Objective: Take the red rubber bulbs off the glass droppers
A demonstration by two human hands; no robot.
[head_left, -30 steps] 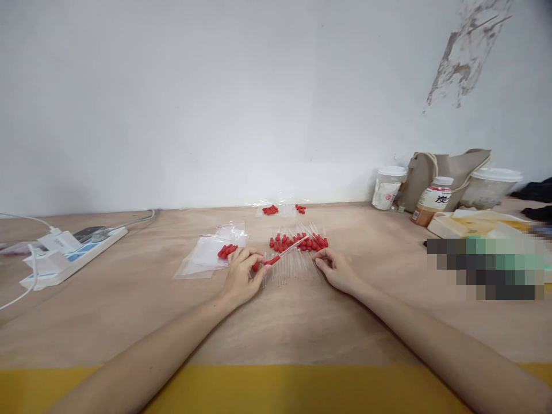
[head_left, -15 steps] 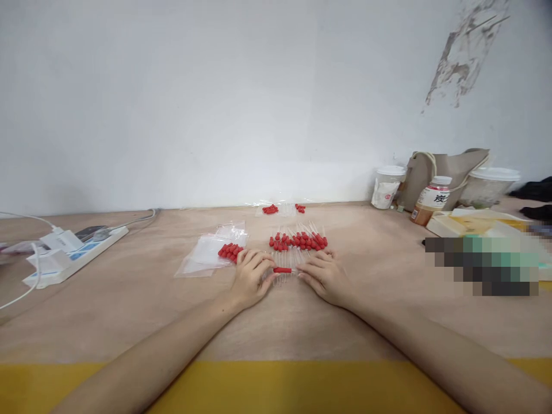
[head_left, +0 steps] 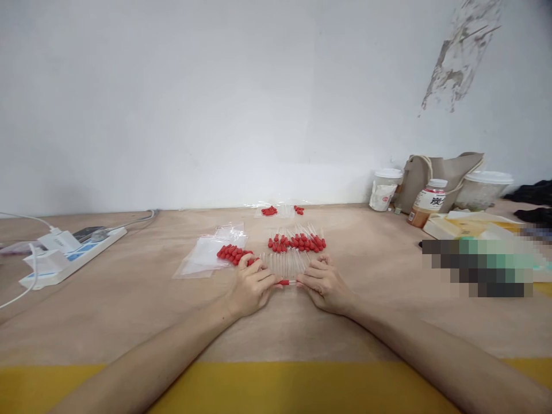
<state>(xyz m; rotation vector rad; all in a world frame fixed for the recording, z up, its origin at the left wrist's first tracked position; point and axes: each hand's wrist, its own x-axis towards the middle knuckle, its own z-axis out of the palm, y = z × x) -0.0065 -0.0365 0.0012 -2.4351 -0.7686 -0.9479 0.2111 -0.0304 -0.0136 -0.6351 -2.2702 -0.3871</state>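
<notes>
Between my hands lies a dropper's red rubber bulb [head_left: 283, 282] in line with a clear thin tube [head_left: 292, 282]. My left hand [head_left: 253, 286] is closed, its fingers pinching the bulb end. My right hand [head_left: 325, 284] is closed on the tube end. How far the tube sits inside the bulb is hidden. Just beyond the hands is a row of clear tubes [head_left: 282, 264]. Behind it lie several droppers with red bulbs [head_left: 297, 241]. A pile of loose red bulbs [head_left: 233, 253] lies beside my left hand.
Clear plastic bags [head_left: 200, 256] lie at left, with more bagged red pieces [head_left: 269, 211] near the wall. A power strip [head_left: 92, 248] with cables is at far left. At right stand a lidded cup [head_left: 383, 192], a bottle [head_left: 428, 202], a bag [head_left: 444, 167] and a tub [head_left: 485, 187].
Both hands have drawn slightly nearer with the bulb and tube, off the row of clear tubes to its near edge. A short length of tube now shows between the hands.
</notes>
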